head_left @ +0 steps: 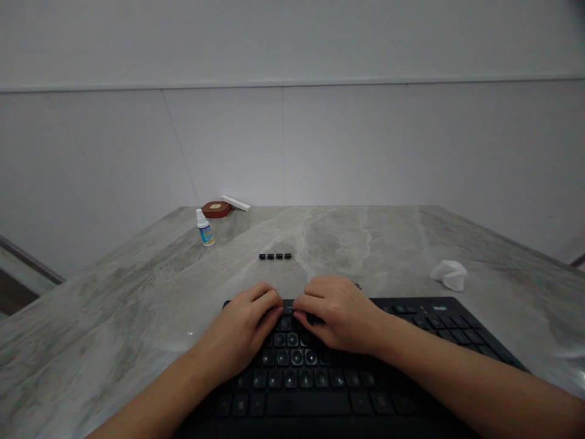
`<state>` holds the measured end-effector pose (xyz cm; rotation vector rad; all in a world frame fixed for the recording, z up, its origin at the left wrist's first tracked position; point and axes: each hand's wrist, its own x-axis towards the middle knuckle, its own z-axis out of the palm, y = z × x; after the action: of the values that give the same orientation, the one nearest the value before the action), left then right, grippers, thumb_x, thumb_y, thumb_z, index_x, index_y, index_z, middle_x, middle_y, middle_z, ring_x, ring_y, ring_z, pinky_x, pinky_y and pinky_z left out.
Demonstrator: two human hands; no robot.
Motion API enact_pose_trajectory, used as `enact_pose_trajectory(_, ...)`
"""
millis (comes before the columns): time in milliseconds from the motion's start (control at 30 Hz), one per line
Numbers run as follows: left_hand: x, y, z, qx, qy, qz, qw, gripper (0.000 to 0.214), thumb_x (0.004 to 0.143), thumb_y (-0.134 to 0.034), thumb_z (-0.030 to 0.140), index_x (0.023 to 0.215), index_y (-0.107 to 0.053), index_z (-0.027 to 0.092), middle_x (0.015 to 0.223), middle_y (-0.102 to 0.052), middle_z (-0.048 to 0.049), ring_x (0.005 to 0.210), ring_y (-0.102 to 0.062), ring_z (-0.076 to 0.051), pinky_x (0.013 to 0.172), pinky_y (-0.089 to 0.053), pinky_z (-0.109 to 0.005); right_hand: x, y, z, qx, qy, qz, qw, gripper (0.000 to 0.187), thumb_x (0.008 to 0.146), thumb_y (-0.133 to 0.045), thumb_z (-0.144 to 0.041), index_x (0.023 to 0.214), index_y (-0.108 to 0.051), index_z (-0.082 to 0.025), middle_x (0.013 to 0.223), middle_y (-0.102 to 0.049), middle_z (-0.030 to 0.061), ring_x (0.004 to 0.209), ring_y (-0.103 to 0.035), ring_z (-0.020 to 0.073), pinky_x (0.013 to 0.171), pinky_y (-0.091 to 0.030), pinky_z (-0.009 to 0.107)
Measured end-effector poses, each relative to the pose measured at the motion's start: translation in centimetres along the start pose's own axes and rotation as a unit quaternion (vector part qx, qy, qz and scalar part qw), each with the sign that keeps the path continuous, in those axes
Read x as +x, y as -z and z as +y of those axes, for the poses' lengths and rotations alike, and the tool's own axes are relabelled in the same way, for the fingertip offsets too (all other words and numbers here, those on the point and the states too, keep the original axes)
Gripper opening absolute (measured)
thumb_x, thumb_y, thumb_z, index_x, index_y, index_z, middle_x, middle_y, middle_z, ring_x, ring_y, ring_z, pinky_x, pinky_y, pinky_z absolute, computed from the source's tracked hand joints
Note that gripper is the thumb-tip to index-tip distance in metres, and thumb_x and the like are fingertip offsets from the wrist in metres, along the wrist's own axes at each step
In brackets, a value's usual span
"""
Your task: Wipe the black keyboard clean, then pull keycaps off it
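A black keyboard (411, 341) lies on the grey marble table (137, 305) near its front edge. Both hands rest on the keyboard's upper key rows. My left hand (242, 329) has its fingers curled, the tips pressed at a key near the top row. My right hand (338, 311) is also curled, its fingertips meeting the left ones at the same spot. What the fingertips pinch is too small to make out. Several loose black keycaps (275, 256) lie in a row on the table beyond the keyboard.
A small white spray bottle (205, 228) stands at the far left of the table. Behind it lie a brown round case (216, 209) and a white stick-like item (236, 202). A crumpled white wipe (450, 274) lies at the right. A plain wall runs behind the table.
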<state>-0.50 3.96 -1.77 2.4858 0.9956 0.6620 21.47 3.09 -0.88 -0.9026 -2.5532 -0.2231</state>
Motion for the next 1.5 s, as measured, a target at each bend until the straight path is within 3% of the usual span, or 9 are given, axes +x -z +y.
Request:
enact_pose_trajectory(333, -0.2, -0.1, -0.2, 0.003, -0.008, 0.008, 1.000, 0.016, 0.099, -0.047, 0.018, 0.093, -0.062, 0.021, 0.099, -0.059, -0.0032, 0.091, -0.058, -0.019, 0.083, -0.047, -0.033, 0.2, -0.1, -0.3, -0.053, 0.036, -0.003, 0.998, 0.017, 0.090, -0.055, -0.020, 0.076, -0.065, -0.018, 0.069, -0.063, 0.0013, 0.063, -0.052, 0.0159, 0.060, -0.033, 0.032)
enact_pose_trajectory(567, -0.1, -0.2, -0.3, 0.003, -0.007, 0.013, 1.000, 0.016, 0.098, -0.048, 0.018, 0.094, -0.063, 0.021, 0.099, -0.060, -0.0032, 0.092, -0.059, -0.019, 0.083, -0.048, -0.033, 0.2, 0.0, -0.4, -0.051, 0.018, -0.031, 0.998, 0.018, 0.092, -0.052, -0.021, 0.081, -0.066, -0.018, 0.071, -0.065, 0.0017, 0.063, -0.054, 0.0164, 0.058, -0.031, 0.033)
enact_pose_trajectory(733, 0.1, 0.0, -0.4, -0.010, 0.017, 0.019, 1.000, 0.016, 0.098, -0.049, 0.019, 0.092, -0.065, 0.021, 0.095, -0.063, -0.0027, 0.089, -0.060, -0.019, 0.081, -0.048, -0.033, 0.4, 0.2, -0.9, -0.021, -0.016, -0.078, 0.997, 0.019, 0.092, -0.050, -0.021, 0.090, -0.067, -0.016, 0.076, -0.071, 0.0045, 0.062, -0.059, 0.0170, 0.057, -0.030, 0.033)
enact_pose_trajectory(933, -0.1, 0.0, -0.4, -0.016, 0.026, 0.028, 0.999, 0.014, 0.096, -0.050, 0.017, 0.093, -0.063, 0.020, 0.093, -0.064, -0.0025, 0.088, -0.060, -0.019, 0.080, -0.047, -0.033, 0.5, 0.4, -1.0, -0.001, -0.029, -0.091, 0.995, 0.026, 0.093, -0.049, -0.021, 0.115, -0.064, -0.019, 0.081, -0.075, 0.0044, 0.060, -0.061, 0.0168, 0.054, -0.025, 0.032)
enact_pose_trajectory(1500, -0.3, 0.4, 0.2, -0.031, -0.020, 0.030, 0.999, 0.017, 0.092, -0.050, 0.011, 0.092, -0.064, 0.020, 0.100, -0.063, -0.0038, 0.093, -0.061, -0.019, 0.085, -0.049, -0.033, 0.6, 0.5, -1.3, 0.014, -0.064, -0.091, 0.994, 0.023, 0.092, -0.050, -0.023, 0.106, -0.068, -0.020, 0.079, -0.076, 0.0030, 0.058, -0.061, 0.0152, 0.053, -0.023, 0.032)
